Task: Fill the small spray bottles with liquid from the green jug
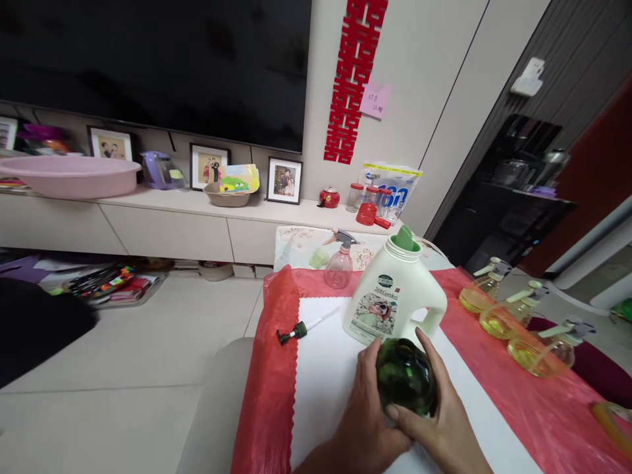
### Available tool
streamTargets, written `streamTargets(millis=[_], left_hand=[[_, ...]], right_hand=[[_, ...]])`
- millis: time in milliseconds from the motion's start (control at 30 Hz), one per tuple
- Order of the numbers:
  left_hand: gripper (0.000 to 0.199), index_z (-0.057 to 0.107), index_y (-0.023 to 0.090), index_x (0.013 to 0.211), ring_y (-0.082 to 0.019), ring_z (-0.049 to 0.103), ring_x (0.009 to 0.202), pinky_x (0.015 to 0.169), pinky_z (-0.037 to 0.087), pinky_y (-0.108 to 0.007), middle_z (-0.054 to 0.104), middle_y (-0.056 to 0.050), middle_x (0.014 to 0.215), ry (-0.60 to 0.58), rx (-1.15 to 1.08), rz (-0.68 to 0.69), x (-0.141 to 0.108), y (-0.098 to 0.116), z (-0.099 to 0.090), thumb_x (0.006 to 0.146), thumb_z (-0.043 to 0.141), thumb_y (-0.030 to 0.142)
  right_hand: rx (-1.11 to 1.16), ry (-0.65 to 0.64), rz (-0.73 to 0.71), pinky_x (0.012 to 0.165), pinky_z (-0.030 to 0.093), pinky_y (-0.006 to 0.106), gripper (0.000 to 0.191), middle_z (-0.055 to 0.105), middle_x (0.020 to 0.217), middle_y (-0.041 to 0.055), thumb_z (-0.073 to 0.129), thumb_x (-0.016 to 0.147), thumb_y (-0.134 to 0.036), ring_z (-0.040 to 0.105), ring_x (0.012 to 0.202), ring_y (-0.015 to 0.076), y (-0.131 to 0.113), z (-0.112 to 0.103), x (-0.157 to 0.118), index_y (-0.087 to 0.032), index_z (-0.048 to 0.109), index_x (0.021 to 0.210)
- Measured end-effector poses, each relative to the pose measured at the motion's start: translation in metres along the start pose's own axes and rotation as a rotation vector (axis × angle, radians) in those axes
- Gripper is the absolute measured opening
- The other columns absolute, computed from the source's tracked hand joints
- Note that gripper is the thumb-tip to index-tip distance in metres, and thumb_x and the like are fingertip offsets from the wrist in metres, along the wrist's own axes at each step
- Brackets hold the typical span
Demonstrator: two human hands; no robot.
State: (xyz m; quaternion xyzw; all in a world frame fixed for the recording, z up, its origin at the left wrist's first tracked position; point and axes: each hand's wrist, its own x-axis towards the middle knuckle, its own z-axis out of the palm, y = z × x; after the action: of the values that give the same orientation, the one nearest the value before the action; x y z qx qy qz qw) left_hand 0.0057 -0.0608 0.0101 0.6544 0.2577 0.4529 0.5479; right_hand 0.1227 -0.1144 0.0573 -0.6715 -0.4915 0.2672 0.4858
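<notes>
A dark green glossy bottle is held between my left hand and my right hand, just in front of a large pale jug. Fingers of both hands wrap its sides, thumbs toward me. The jug, with a flower label and green cap, stands upright on a white sheet. Left of the jug lies a dark pump head with a pale tube. A clear pinkish spray bottle stands behind, at the edge of the red covering.
Several spray bottles with yellow liquid stand at the right on the red plastic covering. A roll of tape lies near the right edge. Behind are a cabinet with picture frames, a pink basin and a white-blue bag.
</notes>
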Motion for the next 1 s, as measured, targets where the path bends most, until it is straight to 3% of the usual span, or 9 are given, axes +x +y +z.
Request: streamTargets(millis=[100, 200, 300, 433, 600, 700, 867, 1000], left_hand=[[0.104, 0.018, 0.022, 0.145, -0.035, 0.048, 0.129, 0.099, 0.049, -0.047, 0.042, -0.017, 0.144, -0.078, -0.005, -0.061, 0.000, 0.000, 0.000, 0.056, 0.072, 0.012], [0.102, 0.023, 0.021, 0.145, -0.033, 0.052, 0.122, 0.094, 0.050, -0.045, 0.043, -0.016, 0.143, -0.124, 0.055, -0.207, 0.001, 0.005, -0.002, 0.053, 0.066, 0.008], [0.094, 0.032, 0.019, 0.141, -0.030, 0.055, 0.114, 0.092, 0.049, -0.043, 0.048, -0.015, 0.135, -0.142, 0.117, -0.299, 0.003, 0.008, -0.001, 0.052, 0.060, 0.005], [0.088, 0.041, 0.021, 0.134, -0.027, 0.057, 0.106, 0.090, 0.048, -0.041, 0.051, -0.011, 0.130, -0.141, 0.173, -0.285, 0.003, 0.000, 0.004, 0.049, 0.054, 0.003], [0.084, 0.046, 0.021, 0.129, -0.024, 0.057, 0.098, 0.085, 0.049, -0.039, 0.053, -0.010, 0.126, -0.141, 0.205, -0.308, 0.002, -0.019, 0.007, 0.046, 0.053, 0.003], [0.082, 0.046, 0.022, 0.129, -0.023, 0.057, 0.097, 0.084, 0.048, -0.037, 0.052, -0.009, 0.127, -0.186, 0.173, -0.290, 0.003, -0.025, 0.004, 0.050, 0.057, 0.006], [0.080, 0.046, 0.022, 0.130, -0.022, 0.058, 0.097, 0.083, 0.048, -0.036, 0.052, -0.009, 0.127, -0.221, 0.164, -0.296, 0.004, -0.025, -0.001, 0.052, 0.058, 0.008], [0.079, 0.047, 0.023, 0.129, -0.022, 0.059, 0.097, 0.083, 0.048, -0.035, 0.052, -0.008, 0.127, -0.222, 0.158, -0.310, 0.005, -0.024, -0.001, 0.053, 0.059, 0.008]], right_hand=[[-0.106, 0.047, -0.118, 0.102, 0.052, 0.027, 0.102, 0.046, 0.142, 0.0030, 0.077, 0.072, -0.055, 0.053, 0.126, 0.0225, 0.006, -0.029, 0.009, -0.031, 0.024, 0.156], [-0.281, 0.180, -0.259, 0.090, 0.057, 0.024, 0.100, 0.047, 0.141, 0.0018, 0.079, 0.068, -0.061, 0.057, 0.120, 0.0236, -0.007, -0.061, 0.021, -0.034, 0.033, 0.152], [-0.431, 0.258, -0.303, 0.088, 0.058, 0.034, 0.098, 0.052, 0.135, 0.0008, 0.077, 0.066, -0.070, 0.060, 0.114, 0.0277, -0.041, -0.087, 0.039, -0.037, 0.038, 0.149], [-0.678, 0.332, -0.437, 0.085, 0.054, 0.048, 0.095, 0.055, 0.130, 0.0035, 0.071, 0.062, -0.082, 0.059, 0.108, 0.0351, -0.085, -0.110, 0.074, -0.035, 0.046, 0.141], [-0.897, 0.269, -0.594, 0.087, 0.048, 0.046, 0.079, 0.054, 0.127, 0.0080, 0.060, 0.078, -0.066, 0.055, 0.107, 0.0319, -0.107, -0.123, 0.114, -0.027, 0.042, 0.144], [-1.025, 0.258, -0.696, 0.089, 0.046, 0.042, 0.078, 0.053, 0.127, 0.0074, 0.063, 0.077, -0.056, 0.052, 0.110, 0.0303, -0.113, -0.127, 0.131, -0.025, 0.040, 0.145], [-1.225, 0.196, -0.787, 0.091, 0.045, 0.039, 0.076, 0.052, 0.123, 0.0089, 0.064, 0.079, -0.042, 0.048, 0.108, 0.0270, -0.124, -0.128, 0.146, -0.020, 0.036, 0.146], [-1.299, 0.196, -0.849, 0.088, 0.047, 0.041, 0.077, 0.050, 0.124, 0.0094, 0.064, 0.076, -0.042, 0.046, 0.105, 0.0279, -0.132, -0.123, 0.151, -0.020, 0.037, 0.145]])
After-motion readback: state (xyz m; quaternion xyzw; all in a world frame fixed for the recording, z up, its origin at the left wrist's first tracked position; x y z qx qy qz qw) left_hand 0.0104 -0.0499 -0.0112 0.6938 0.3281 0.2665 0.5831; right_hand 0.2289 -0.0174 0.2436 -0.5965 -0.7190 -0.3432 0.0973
